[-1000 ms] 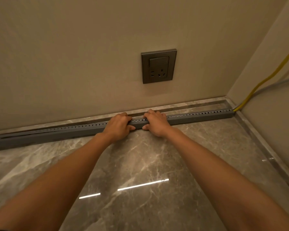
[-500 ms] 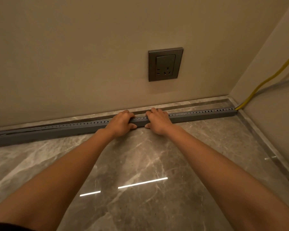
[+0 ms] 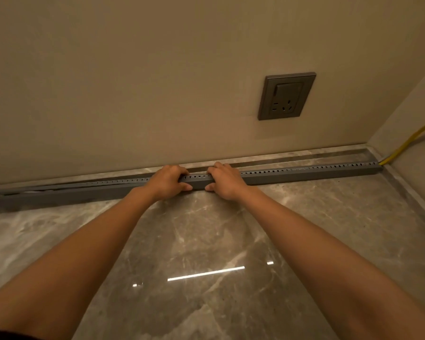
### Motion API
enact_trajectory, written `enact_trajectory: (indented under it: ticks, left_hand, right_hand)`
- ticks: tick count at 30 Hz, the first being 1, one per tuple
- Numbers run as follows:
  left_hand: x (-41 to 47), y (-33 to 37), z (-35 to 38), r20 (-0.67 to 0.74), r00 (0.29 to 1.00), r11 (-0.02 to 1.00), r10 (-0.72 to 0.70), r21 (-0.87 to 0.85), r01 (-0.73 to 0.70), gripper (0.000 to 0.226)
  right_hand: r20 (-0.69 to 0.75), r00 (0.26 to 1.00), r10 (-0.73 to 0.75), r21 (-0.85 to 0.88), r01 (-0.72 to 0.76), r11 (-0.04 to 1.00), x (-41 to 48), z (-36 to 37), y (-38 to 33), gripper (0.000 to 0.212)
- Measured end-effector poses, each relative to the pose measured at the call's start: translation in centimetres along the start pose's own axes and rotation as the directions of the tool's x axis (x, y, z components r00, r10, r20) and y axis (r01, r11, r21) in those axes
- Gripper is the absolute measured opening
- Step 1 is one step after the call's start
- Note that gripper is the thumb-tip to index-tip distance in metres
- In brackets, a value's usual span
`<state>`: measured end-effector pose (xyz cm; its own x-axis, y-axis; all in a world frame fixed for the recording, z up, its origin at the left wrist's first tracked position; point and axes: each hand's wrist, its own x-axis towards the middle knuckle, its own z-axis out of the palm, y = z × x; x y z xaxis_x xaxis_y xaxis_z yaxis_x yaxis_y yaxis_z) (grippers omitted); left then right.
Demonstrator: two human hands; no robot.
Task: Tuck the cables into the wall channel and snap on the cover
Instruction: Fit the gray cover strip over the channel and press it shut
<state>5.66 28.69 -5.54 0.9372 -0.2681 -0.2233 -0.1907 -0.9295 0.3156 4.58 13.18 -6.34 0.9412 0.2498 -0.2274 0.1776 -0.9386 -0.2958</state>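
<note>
A long grey cable channel [image 3: 304, 174] with a row of small slots along its top lies on the floor against the base of the wall. My left hand [image 3: 167, 181] and my right hand [image 3: 225, 179] clamp around it side by side near its middle, fingers over the top, thumbs on the front face. A yellow cable [image 3: 407, 141] comes out of the channel's right end and climbs the side wall. To the far left the channel top [image 3: 35, 190] looks slightly parted. Cables inside are hidden.
A grey wall socket [image 3: 286, 95] sits on the beige wall above and right of my hands. The side wall [image 3: 420, 114] meets it in a corner at the right. Glossy marble floor [image 3: 206, 253] spreads below, with a stone skirting strip [image 3: 292, 153] along the wall.
Both hands keep their grip on the channel and have shifted a little leftward along it. The view has swung left, so the socket and corner sit further right in frame.
</note>
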Motion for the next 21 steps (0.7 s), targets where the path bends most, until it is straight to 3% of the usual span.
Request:
enact_trajectory:
  ticks: [10,21]
  left_hand:
    - [0.2,-0.3,1.3,-0.064,0.992,0.966,0.111,0.243,-0.093,0.036]
    - [0.1,0.3,0.9,-0.06,0.996,0.983,0.062,0.174,-0.051,0.03]
  right_hand:
    - [-0.066,0.998,0.015,-0.119,-0.023,0.993,0.4,0.7,-1.6,0.043]
    - [-0.054,0.997,-0.057,-0.088,0.052,0.995,1.1,0.4,-0.8,0.039]
